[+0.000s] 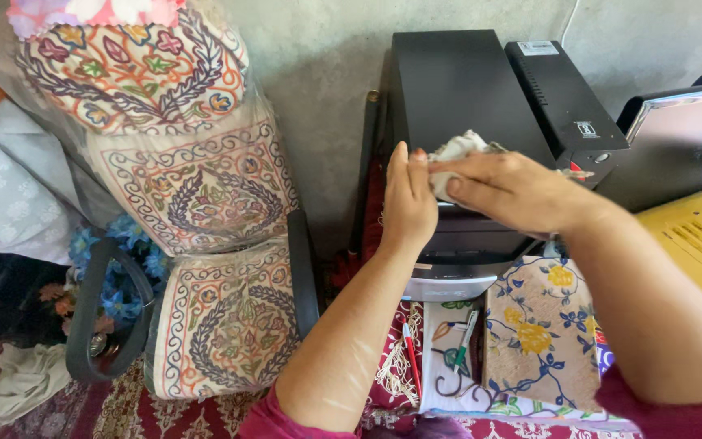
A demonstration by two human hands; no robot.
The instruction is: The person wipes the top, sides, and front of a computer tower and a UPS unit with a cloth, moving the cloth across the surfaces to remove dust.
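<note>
Cloth (457, 150), a crumpled whitish rag, is lying on the flat top of the black computer tower (457, 89), right at my fingertips and pressed between both hands. Starting at the far left, embroidered cushions (180, 187) are stacked against the grey wall, with blue artificial flowers (119, 244) and a dark curved handle just beside them. Moving inward, my left hand (408, 199) is resting upright against the tower's near edge, fingers together, its tips touching the rag's left side. My right hand (509, 189) is lying flat across the rag from the right, fingers extended and pressing down, covering most of it; this hand is sitting more squarely over the cloth. The tower's long axis is running away from me toward the wall. Below my wrists, two pens (436, 345) are lying on a floral cloth (542, 333). Further right, a smaller black box (566, 97) is standing beside the tower, then a yellow vented panel (696, 236).
</note>
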